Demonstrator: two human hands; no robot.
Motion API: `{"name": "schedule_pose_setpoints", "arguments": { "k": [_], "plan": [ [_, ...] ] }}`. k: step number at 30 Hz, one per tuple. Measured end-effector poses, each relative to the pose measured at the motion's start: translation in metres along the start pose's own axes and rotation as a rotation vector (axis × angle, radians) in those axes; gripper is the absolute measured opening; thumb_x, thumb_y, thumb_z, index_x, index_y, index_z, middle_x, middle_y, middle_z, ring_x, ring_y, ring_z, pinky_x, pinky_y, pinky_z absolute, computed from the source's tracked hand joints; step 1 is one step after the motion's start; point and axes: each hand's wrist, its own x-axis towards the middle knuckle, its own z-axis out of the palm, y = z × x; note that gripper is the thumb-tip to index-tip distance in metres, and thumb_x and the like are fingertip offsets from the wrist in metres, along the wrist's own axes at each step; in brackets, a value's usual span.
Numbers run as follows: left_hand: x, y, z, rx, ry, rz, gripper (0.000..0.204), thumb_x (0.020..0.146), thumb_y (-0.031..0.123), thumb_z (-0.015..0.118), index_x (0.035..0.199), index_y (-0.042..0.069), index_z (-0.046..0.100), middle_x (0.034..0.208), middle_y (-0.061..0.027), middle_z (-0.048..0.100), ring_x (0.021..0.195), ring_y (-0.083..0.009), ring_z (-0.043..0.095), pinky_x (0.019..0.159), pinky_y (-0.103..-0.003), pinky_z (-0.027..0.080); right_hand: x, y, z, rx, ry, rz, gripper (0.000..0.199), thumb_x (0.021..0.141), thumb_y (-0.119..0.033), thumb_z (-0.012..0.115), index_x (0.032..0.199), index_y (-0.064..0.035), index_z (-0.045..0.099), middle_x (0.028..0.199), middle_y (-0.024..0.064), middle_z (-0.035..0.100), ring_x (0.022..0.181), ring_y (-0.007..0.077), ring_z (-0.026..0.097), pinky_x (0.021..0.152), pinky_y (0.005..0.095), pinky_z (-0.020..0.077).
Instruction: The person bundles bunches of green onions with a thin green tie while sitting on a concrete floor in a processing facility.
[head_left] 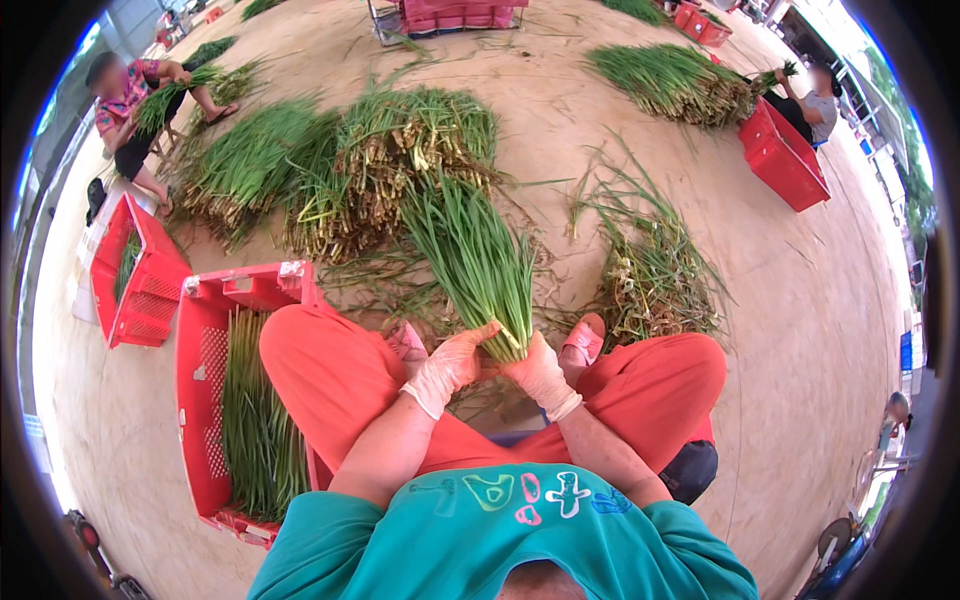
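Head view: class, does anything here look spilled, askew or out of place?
Loose stalks and trimmings lie scattered across the floor, unlike the neat bunch of green onions held by the left hand and right hand. The red crate sits tilted.

Floor was bare, pale tan, sunlit and littered with loose green stalks and dry trimmings. Heaps of cut greens lay at centre, another heap at upper right. Red plastic crates stood about: one at near left, one tipped further left, one at right. Two seated people worked at the far edges. Strong daylight throughout.
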Motion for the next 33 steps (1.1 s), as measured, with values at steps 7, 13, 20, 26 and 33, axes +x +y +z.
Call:
{"name": "schedule_pose_setpoints", "arguments": {
  "k": [7, 13, 20, 26, 33],
  "plan": [
    [0.019, -0.01, -0.025, 0.025, 0.019, -0.035, 0.043, 0.094, 0.047, 0.061, 0.12, 0.013, 0.065, 0.112, -0.0068, 0.071, 0.092, -0.0243, 0.067, 0.074, -0.043, 0.054, -0.001, -0.006, -0.001, -0.19, 0.008, 0.04, 0.06, 0.07, -0.039, 0.083, 0.11, -0.0016, 0.058, 0.097, 0.0245, 0.07, 0.096, 0.0415, 0.068, 0.08, 0.047, 0.0556],
    [0.017, -0.017, -0.027, 0.379, 0.123, 0.135, 0.027, 0.096, 0.036, 0.064, 0.113, 0.016, 0.068, 0.098, -0.0005, 0.072, 0.067, -0.0117, 0.057, 0.057, -0.029, 0.039, -0.009, -0.008, -0.01, 0.411, -0.236, 0.009, 0.04, 0.077, -0.016, 0.079, 0.112, -0.0028, 0.064, 0.094, 0.0126, 0.073, 0.082, 0.0268, 0.073, 0.069, 0.0382, 0.0576],
    [-0.002, -0.021, 0.004, 0.191, -0.034, 0.216, 0.026, 0.092, 0.032, 0.072, 0.105, 0.011, 0.063, 0.08, 0.0023, 0.061, 0.061, -0.0104, 0.051, 0.047, -0.024, 0.038, -0.001, 0.003, -0.024, 1.132, -0.422, 0.232, 0.036, 0.082, 0.004, 0.07, 0.117, -0.0032, 0.065, 0.096, 0.0067, 0.072, 0.079, 0.02, 0.071, 0.071, 0.0355, 0.0601],
    [-0.011, -0.024, 0.017, 0.199, -0.095, 0.251, 0.032, 0.093, 0.033, 0.071, 0.112, 0.009, 0.063, 0.094, -0.0021, 0.068, 0.073, -0.0122, 0.059, 0.056, -0.028, 0.046, -0.01, -0.011, -0.033, 1.152, -0.442, 0.338, 0.038, 0.083, 0.003, 0.067, 0.12, -0.0058, 0.062, 0.1, 0.0064, 0.069, 0.075, 0.0226, 0.07, 0.062, 0.0376, 0.0613],
    [-0.01, -0.008, 0.004, 0.362, -0.065, 0.194, 0.05, 0.088, 0.043, 0.075, 0.121, 0.007, 0.062, 0.104, -0.0074, 0.072, 0.085, -0.0189, 0.07, 0.067, -0.033, 0.059, -0.009, -0.009, -0.023, 0.896, -0.392, 0.272, 0.045, 0.074, 0.008, 0.068, 0.116, -0.0049, 0.06, 0.093, 0.0084, 0.068, 0.067, 0.0178, 0.067, 0.046, 0.0279, 0.0504]
  ]
}}
